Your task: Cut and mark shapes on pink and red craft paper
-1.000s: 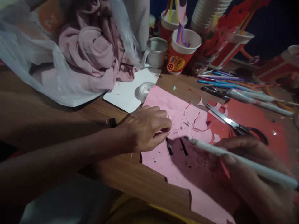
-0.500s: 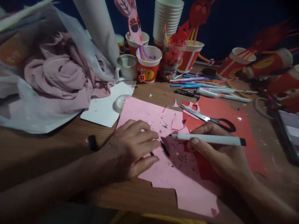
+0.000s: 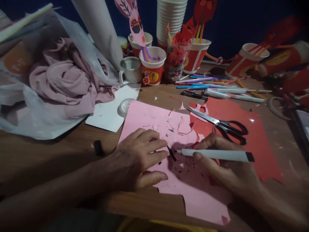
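My right hand pinches a white marker with a black end, held nearly level. Its dark tip points left, close over the pink paper; whether it touches I cannot tell. My left hand lies on the pink paper with fingers outstretched and apart. Just off its fingertips is a narrow black strip. Pink scraps and dark marks are scattered between the hands. Beyond my right hand, scissors with black handles rest on red paper.
A black marker cap lies left of my arm. Red paper cups stand at the back, near a grey mug and colourful straws. A plastic bag with pink cloth fills the left. A phone-like object is at the right edge.
The marker in my right hand has come down, its tip now lower and nearer the black strip. My left hand has shifted slightly. The whole view has moved a little.
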Demonstrator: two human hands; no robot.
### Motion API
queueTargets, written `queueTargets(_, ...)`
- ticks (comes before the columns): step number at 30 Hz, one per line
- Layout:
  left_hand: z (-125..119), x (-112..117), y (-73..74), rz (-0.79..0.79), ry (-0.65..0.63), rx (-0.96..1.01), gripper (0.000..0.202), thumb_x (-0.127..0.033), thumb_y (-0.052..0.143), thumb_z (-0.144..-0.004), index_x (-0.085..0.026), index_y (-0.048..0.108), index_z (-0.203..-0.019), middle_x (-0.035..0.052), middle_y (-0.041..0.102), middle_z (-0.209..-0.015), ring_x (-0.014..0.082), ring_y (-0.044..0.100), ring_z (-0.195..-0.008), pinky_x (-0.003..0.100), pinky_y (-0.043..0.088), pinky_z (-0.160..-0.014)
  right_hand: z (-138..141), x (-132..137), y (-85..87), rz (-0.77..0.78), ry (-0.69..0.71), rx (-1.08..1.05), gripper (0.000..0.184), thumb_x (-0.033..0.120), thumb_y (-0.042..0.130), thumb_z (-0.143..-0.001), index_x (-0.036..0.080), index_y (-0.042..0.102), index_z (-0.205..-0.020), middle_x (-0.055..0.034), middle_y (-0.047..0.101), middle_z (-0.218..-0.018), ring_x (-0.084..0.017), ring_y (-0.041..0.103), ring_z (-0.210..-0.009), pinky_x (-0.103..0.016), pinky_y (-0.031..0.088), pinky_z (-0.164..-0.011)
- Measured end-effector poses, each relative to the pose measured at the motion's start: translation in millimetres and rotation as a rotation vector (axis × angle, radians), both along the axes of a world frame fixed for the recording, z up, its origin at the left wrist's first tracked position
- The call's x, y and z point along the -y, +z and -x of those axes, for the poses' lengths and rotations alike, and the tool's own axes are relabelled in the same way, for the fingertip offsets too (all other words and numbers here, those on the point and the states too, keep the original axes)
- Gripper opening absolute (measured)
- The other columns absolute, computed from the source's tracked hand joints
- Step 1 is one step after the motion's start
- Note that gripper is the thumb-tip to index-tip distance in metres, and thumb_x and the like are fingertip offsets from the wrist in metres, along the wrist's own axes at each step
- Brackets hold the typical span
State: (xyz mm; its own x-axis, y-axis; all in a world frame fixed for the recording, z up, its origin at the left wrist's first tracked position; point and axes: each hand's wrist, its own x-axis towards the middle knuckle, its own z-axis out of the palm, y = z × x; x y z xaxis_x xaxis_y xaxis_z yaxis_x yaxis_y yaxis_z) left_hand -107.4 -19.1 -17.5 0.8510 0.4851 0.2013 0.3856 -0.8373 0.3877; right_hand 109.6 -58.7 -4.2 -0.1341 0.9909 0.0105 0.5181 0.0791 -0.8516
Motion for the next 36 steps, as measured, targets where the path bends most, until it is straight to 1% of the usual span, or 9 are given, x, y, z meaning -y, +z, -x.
queueTargets(4, 0.7, -1.3, 0.1, -0.023, -0.02, -0.019, 0.028, -0.039, 0.053, -0.079, -0.015, 0.062, -0.09, 0.0084, 0.06, -0.103, 0.0241, 0.046, -0.093, 0.04, 0.035, -0.077, 2.5, 0.7, 0.3, 0.008, 0.038, -0.036, 0.008, 0.019, 0.058, -0.074, 0.021, 0.052, -0.068, 0.0025, 0.065, -0.057, -0.01, 0.058, -0.043, -0.019, 0.045, -0.037)
queueTargets(8, 1.8, -2.7, 1.7, -0.016, -0.054, -0.061, 0.029, -0.04, 0.051, -0.081, -0.016, 0.061, -0.094, 0.0088, 0.059, -0.105, 0.0249, 0.045, -0.094, 0.04, 0.035, -0.078, 3.1, 0.8, -0.5, 0.02, 0.058, -0.007, 0.008, 0.02, 0.059, -0.074, 0.022, 0.053, -0.068, 0.0006, 0.068, -0.06, -0.012, 0.06, -0.045, -0.02, 0.047, -0.037)
queueTargets(12, 1.7, -3.6, 3.5, -0.02, -0.065, -0.085, 0.031, -0.041, 0.049, -0.082, -0.016, 0.061, -0.096, 0.0093, 0.058, -0.105, 0.0254, 0.045, -0.094, 0.04, 0.036, -0.077, 2.9, 0.1, -1.6, -0.01, 0.057, 0.03, 0.008, 0.02, 0.059, -0.073, 0.023, 0.054, -0.068, 0.0001, 0.068, -0.06, -0.014, 0.062, -0.049, -0.021, 0.047, -0.038)
queueTargets(17, 0.9, -3.0, 2.2, -0.021, -0.06, -0.079, 0.032, -0.042, 0.047, -0.083, -0.016, 0.062, -0.094, 0.0099, 0.058, -0.104, 0.0256, 0.045, -0.093, 0.04, 0.035, -0.077, 3.4, -1.2, -3.3, -0.024, 0.065, 0.05, 0.007, 0.019, 0.059, -0.073, 0.023, 0.056, -0.068, 0.0011, 0.067, -0.06, -0.012, 0.06, -0.046, -0.02, 0.046, -0.037)
queueTargets(20, 1.1, -2.3, 0.8, -0.021, -0.044, -0.056, 0.033, -0.043, 0.047, -0.083, -0.015, 0.062, -0.092, 0.0102, 0.058, -0.102, 0.0258, 0.045, -0.093, 0.041, 0.035, -0.078, 3.7, -1.2, -3.9, -0.029, 0.073, 0.048, 0.007, 0.02, 0.06, -0.073, 0.023, 0.056, -0.068, 0.0012, 0.067, -0.06, -0.013, 0.06, -0.045, -0.02, 0.045, -0.036)
queueTargets(24, 1.6, -2.7, 0.5, -0.024, -0.061, -0.07, 0.034, -0.043, 0.045, -0.083, -0.016, 0.062, -0.093, 0.0104, 0.058, -0.103, 0.0256, 0.045, -0.093, 0.041, 0.036, -0.078, 4.2, -0.8, -3.6, -0.031, 0.06, 0.028, 0.008, 0.02, 0.06, -0.073, 0.024, 0.055, -0.068, 0.0015, 0.067, -0.058, -0.013, 0.06, -0.045, -0.021, 0.045, -0.036)
queueTargets(29, 1.3, -2.9, -0.1, -0.028, -0.054, -0.07, 0.034, -0.044, 0.045, -0.083, -0.016, 0.062, -0.094, 0.0106, 0.058, -0.102, 0.0262, 0.045, -0.092, 0.042, 0.036, -0.076, 4.4, -0.5, -2.9, -0.015, 0.051, 0.063, 0.008, 0.021, 0.06, -0.073, 0.023, 0.055, -0.068, 0.0021, 0.065, -0.056, -0.013, 0.059, -0.045, -0.021, 0.042, -0.034)
queueTargets(33, 1.2, -2.6, 0.0, -0.025, -0.057, -0.07, 0.033, -0.043, 0.047, -0.082, -0.016, 0.062, -0.094, 0.0106, 0.058, -0.101, 0.0264, 0.046, -0.093, 0.042, 0.036, -0.076, 5.0, -1.0, -2.1, -0.039, 0.055, 0.086, 0.009, 0.022, 0.06, -0.072, 0.023, 0.054, -0.065, 0.0026, 0.063, -0.053, -0.012, 0.056, -0.041, -0.021, 0.042, -0.034)
queueTargets(36, 1.2, -2.6, 0.4, -0.026, -0.054, -0.062, 0.033, -0.043, 0.049, -0.081, -0.016, 0.062, -0.093, 0.0105, 0.058, -0.1, 0.0264, 0.047, -0.093, 0.041, 0.037, -0.076, 5.0, -1.3, -1.2, -0.047, 0.065, 0.077, 0.01, 0.022, 0.06, -0.072, 0.023, 0.055, -0.064, 0.0025, 0.064, -0.054, -0.012, 0.057, -0.042, -0.02, 0.044, -0.035)
